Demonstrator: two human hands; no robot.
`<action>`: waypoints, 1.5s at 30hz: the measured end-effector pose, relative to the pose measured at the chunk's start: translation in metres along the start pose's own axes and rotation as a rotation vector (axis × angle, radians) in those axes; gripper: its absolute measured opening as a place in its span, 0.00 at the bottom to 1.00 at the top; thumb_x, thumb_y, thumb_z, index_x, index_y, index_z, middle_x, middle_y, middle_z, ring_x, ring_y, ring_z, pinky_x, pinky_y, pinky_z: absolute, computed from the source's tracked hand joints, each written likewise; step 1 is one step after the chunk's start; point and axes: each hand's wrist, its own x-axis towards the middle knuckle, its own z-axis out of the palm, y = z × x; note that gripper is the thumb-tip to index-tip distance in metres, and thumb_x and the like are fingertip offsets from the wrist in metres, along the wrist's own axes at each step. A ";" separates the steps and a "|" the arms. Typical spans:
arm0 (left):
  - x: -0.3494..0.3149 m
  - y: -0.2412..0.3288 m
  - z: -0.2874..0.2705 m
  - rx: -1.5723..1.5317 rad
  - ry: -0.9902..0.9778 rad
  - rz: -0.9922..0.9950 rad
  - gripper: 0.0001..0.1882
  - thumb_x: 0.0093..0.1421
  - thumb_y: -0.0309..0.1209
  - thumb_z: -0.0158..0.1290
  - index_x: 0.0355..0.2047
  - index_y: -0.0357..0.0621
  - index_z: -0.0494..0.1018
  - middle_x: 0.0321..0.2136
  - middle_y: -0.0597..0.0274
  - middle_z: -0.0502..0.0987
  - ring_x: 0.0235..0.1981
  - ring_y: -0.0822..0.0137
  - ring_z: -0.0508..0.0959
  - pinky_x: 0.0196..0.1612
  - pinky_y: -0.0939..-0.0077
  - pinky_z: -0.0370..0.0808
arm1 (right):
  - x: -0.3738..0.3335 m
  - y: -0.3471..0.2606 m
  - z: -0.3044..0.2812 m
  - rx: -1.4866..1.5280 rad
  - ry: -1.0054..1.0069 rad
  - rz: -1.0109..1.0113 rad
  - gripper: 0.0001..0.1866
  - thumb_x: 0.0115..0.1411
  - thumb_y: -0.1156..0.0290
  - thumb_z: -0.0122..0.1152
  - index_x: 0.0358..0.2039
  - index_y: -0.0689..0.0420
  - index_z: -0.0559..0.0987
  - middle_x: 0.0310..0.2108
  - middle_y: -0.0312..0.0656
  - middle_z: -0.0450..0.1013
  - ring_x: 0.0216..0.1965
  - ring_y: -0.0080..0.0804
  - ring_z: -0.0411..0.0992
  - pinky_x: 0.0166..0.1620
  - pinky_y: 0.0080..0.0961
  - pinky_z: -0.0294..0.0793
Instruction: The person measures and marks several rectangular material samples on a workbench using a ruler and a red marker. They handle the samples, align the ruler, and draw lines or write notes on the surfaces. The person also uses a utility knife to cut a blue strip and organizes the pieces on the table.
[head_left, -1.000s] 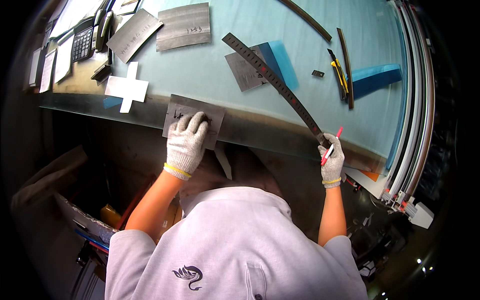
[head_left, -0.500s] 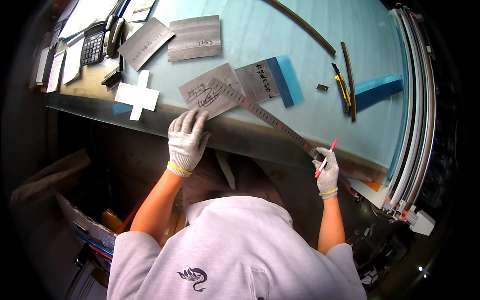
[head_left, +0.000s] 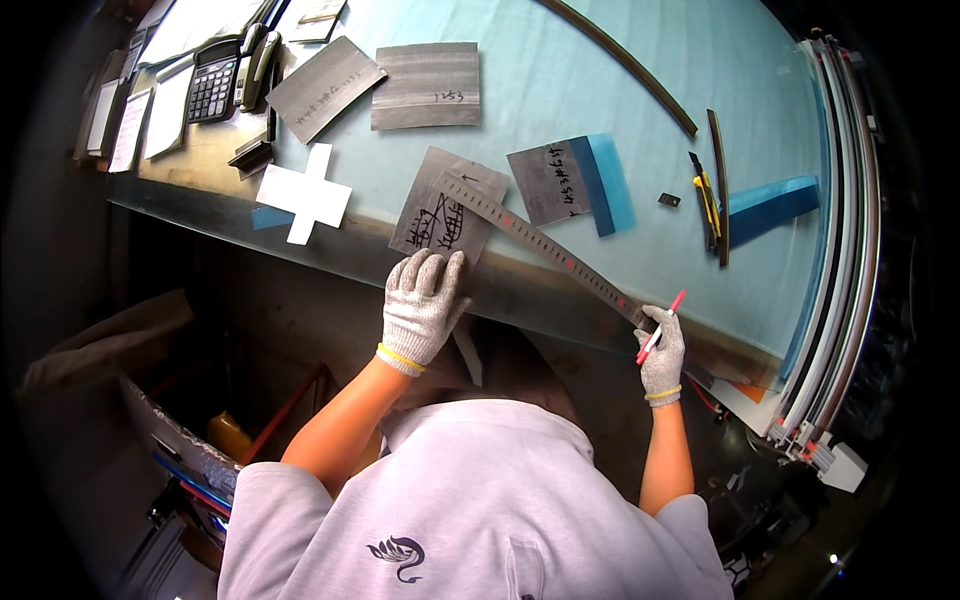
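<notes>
My left hand [head_left: 422,305], in a pale knitted glove, rests its outstretched fingertips at the near edge of a grey sheet [head_left: 412,222] with black handwriting and crossed lines. A steel ruler [head_left: 540,242] lies slantwise, its far end over that sheet. My gloved right hand [head_left: 662,355] is closed round the ruler's near end, with a red-and-white pen [head_left: 650,340] also between the fingers. Just right of the marked sheet is another written grey sheet [head_left: 545,190] with a blue film strip [head_left: 605,180] along its right side.
Two grey sheets [head_left: 425,80] [head_left: 325,90] lie further back. A white cross-shaped piece [head_left: 305,195], a calculator [head_left: 212,88] and papers [head_left: 165,115] are at left. To the right are a yellow cutter [head_left: 708,205], dark strips [head_left: 717,150], blue film [head_left: 770,210] and long rails [head_left: 835,250].
The marked sheet has turned and now stands apart from the sheet with blue film. My left hand has moved right along with it. The whole view has shifted slightly.
</notes>
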 end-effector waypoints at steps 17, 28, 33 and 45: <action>0.014 -0.038 -0.010 0.002 -0.004 -0.006 0.32 0.57 0.39 0.64 0.61 0.44 0.73 0.63 0.53 0.72 0.65 0.48 0.70 0.66 0.49 0.63 | 0.021 -0.014 0.008 -0.205 0.044 -0.079 0.25 0.44 0.84 0.73 0.45 0.53 0.83 0.42 0.41 0.75 0.48 0.44 0.73 0.53 0.39 0.72; 0.014 -0.041 0.000 -0.003 0.038 -0.028 0.32 0.53 0.37 0.66 0.58 0.45 0.74 0.67 0.54 0.70 0.62 0.48 0.71 0.63 0.52 0.65 | 0.032 -0.016 0.009 -0.325 0.039 -0.147 0.25 0.44 0.81 0.74 0.45 0.52 0.83 0.42 0.41 0.76 0.49 0.47 0.73 0.53 0.42 0.73; 0.014 -0.042 0.002 0.009 0.039 -0.029 0.32 0.52 0.37 0.66 0.58 0.46 0.74 0.67 0.54 0.70 0.63 0.49 0.71 0.63 0.53 0.65 | 0.034 -0.017 0.010 -0.316 0.045 -0.151 0.25 0.44 0.82 0.74 0.45 0.52 0.83 0.41 0.41 0.75 0.48 0.46 0.73 0.53 0.42 0.72; 0.015 -0.043 0.005 0.014 0.074 -0.005 0.32 0.51 0.36 0.66 0.57 0.45 0.74 0.67 0.53 0.70 0.63 0.49 0.72 0.62 0.53 0.66 | 0.037 -0.016 0.011 -0.302 0.046 -0.092 0.25 0.41 0.81 0.75 0.43 0.52 0.85 0.39 0.39 0.73 0.47 0.44 0.72 0.52 0.40 0.72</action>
